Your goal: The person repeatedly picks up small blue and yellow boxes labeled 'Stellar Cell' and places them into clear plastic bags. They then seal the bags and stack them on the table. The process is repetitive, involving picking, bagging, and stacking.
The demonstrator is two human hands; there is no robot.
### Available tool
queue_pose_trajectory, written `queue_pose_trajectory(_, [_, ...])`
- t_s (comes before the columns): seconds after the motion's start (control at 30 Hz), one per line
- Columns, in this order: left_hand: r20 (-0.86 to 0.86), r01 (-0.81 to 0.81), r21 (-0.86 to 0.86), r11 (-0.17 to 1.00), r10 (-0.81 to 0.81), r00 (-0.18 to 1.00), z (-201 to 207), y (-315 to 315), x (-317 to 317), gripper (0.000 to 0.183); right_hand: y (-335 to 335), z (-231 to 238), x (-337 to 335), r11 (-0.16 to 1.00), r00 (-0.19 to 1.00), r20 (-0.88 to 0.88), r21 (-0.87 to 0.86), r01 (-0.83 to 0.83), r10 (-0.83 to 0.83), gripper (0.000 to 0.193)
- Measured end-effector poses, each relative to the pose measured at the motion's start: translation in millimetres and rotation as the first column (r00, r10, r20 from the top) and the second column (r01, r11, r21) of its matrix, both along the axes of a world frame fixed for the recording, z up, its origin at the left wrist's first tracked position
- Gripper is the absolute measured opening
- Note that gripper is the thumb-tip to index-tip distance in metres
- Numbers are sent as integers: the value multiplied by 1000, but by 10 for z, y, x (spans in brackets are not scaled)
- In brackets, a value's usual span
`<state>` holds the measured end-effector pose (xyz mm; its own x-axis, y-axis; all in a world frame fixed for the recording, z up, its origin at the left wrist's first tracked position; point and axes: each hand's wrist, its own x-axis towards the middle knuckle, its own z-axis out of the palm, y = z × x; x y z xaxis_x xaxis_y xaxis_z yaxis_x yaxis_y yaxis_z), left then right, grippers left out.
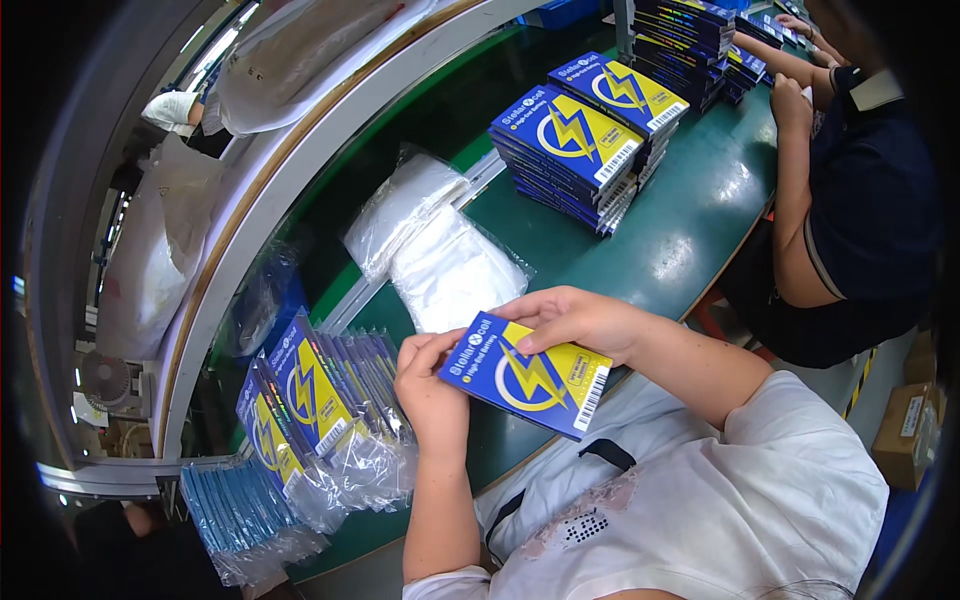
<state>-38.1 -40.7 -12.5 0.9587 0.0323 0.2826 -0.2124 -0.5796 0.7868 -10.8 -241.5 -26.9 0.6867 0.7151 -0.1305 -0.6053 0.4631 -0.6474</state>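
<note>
A flat blue-and-yellow box with a lightning-bolt print is held between my two hands, above the near edge of the green table. My left hand grips its left end, fingers curled behind it. Across the top edge, my right hand holds it with a thumb on the printed face. Just beyond the box lies a pile of clear plastic bags, partly covered by my hands.
Stacks of matching boxes stand at the back, with more stacks farther off. Bagged boxes and bagged blue packs sit at left. A co-worker occupies the right side. A metal-framed shelf curves along the left.
</note>
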Motion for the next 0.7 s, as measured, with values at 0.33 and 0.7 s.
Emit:
queue_pose_trajectory(0.33, [-183,-66,-295,953,12,983,5,-12,-112,16,-148,-35,-91,960,984,173,-266,86,-41,54])
queue_pose_trajectory(0.7, [-68,31,94,995,-25,997,137,42,-168,23,-62,-38,-95,947,970,237,-300,119,-47,61])
